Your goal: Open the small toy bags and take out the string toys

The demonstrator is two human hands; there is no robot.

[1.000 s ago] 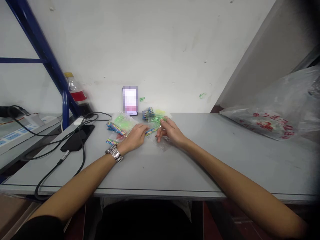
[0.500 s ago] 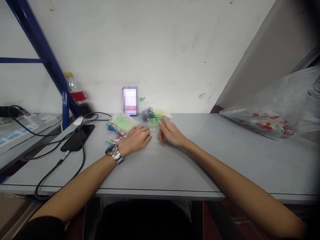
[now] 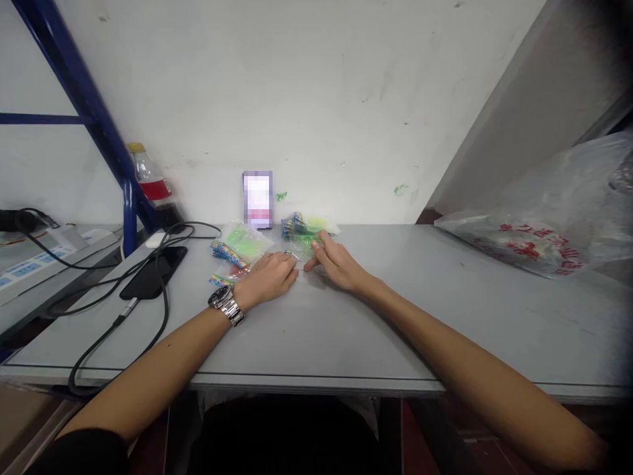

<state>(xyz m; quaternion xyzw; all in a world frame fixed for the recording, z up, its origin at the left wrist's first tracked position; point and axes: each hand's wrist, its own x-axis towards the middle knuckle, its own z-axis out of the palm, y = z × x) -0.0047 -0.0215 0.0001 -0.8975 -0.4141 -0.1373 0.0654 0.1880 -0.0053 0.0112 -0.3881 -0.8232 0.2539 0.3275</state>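
Note:
My left hand (image 3: 271, 275), a metal watch on its wrist, rests on the tabletop with curled fingers. What lies under its fingertips is hidden. A small bit of coloured wrapper shows just beyond them. My right hand (image 3: 339, 265) is close beside it, upper fingers closed at the edge of a clear plastic packet with green in it (image 3: 305, 245). Its lower fingers stretch toward my left hand. Thin clear film lies between the hands. To the left are a clear bag with green contents (image 3: 243, 243) and colourful patterned wrappers (image 3: 228, 254).
Behind the hands are blue patterned wrappers (image 3: 293, 225) and a lit phone (image 3: 258, 200) leaning on the wall. At left lie a dark phone (image 3: 154, 274), black cables (image 3: 167, 303) and a bottle (image 3: 151, 178). A printed plastic bag (image 3: 529, 241) sits at right.
The lower fingers of my right hand have uncurled and now point left, toward my left hand. My left hand has shifted very slightly. The surrounding things stay where they were.

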